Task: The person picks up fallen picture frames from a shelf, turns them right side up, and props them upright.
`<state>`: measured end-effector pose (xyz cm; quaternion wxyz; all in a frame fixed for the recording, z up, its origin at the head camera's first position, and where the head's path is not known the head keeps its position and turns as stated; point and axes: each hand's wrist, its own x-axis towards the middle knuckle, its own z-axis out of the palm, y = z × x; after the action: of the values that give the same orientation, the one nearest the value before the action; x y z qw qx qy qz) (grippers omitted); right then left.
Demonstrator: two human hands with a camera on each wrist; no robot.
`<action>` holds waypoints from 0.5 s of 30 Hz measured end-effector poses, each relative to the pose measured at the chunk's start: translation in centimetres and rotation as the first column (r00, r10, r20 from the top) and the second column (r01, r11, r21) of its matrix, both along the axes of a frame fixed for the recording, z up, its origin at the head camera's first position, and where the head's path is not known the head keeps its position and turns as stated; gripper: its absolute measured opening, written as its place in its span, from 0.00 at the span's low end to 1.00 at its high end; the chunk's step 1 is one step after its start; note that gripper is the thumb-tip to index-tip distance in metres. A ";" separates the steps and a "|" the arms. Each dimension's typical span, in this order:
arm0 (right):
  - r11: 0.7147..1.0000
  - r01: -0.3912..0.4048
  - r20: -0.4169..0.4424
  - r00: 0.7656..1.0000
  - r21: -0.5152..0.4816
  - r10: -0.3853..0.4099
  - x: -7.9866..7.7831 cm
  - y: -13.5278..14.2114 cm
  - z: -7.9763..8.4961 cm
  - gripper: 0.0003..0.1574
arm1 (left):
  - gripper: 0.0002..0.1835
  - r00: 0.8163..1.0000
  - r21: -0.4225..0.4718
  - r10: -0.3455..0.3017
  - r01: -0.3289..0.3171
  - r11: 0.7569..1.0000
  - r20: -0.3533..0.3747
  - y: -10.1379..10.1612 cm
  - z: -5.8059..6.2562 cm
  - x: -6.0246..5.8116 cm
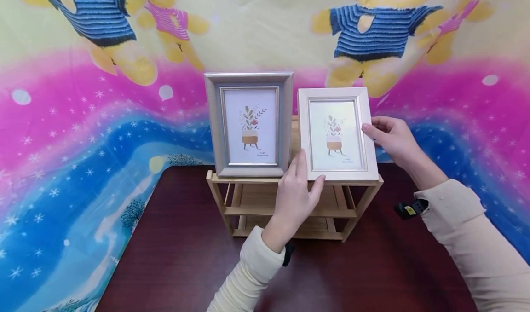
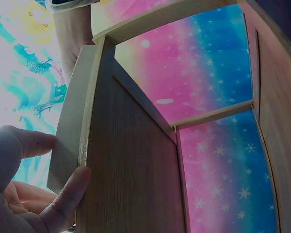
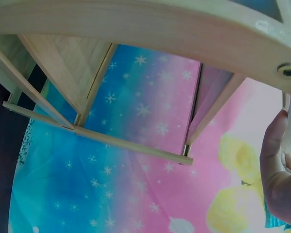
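Observation:
A white picture frame (image 1: pixel 305 132) leans upright on the right half of the top tier of a light wooden rack (image 1: pixel 248 210). My right hand (image 1: pixel 397 139) pinches its right edge, with the thumb in front and the fingers behind. At the lower left corner, my left hand (image 1: pixel 291 194) touches the frame with extended fingers, its thumb apart near the bottom edge. In the left wrist view the left thumb (image 2: pixel 70 194) rests against the rack's edge. A silver-grey picture frame (image 1: pixel 217 132) stands to the left. Both frames show a potted plant picture.
The rack, with open lower tiers, stands on a dark reddish-brown table (image 1: pixel 174 238). Behind hangs a colourful cloth (image 1: pixel 256 31) printed with bears and snowflakes. Black straps with a device (image 1: pixel 410 208) sit at the right wrist.

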<state>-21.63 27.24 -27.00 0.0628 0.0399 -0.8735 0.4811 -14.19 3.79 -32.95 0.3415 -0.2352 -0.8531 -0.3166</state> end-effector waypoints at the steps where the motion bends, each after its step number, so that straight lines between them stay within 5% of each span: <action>1: 1.000 0.004 -0.018 1.000 -0.006 -0.004 0.1 0.0 0.0 0.38 | 0.33 1.000 -0.003 0.001 -0.001 1.000 0.005 0.0 0.1 0.0; 15: 0.993 0.002 -0.202 0.979 -0.116 -0.026 0.7 0.2 0.2 0.29 | 0.39 0.998 -0.022 0.031 -0.030 0.999 0.051 0.3 0.6 -0.1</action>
<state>-20.88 27.39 -26.77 0.1572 0.0790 -0.8334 0.5239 -14.33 4.08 -32.33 0.3220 -0.2175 -0.8684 -0.3081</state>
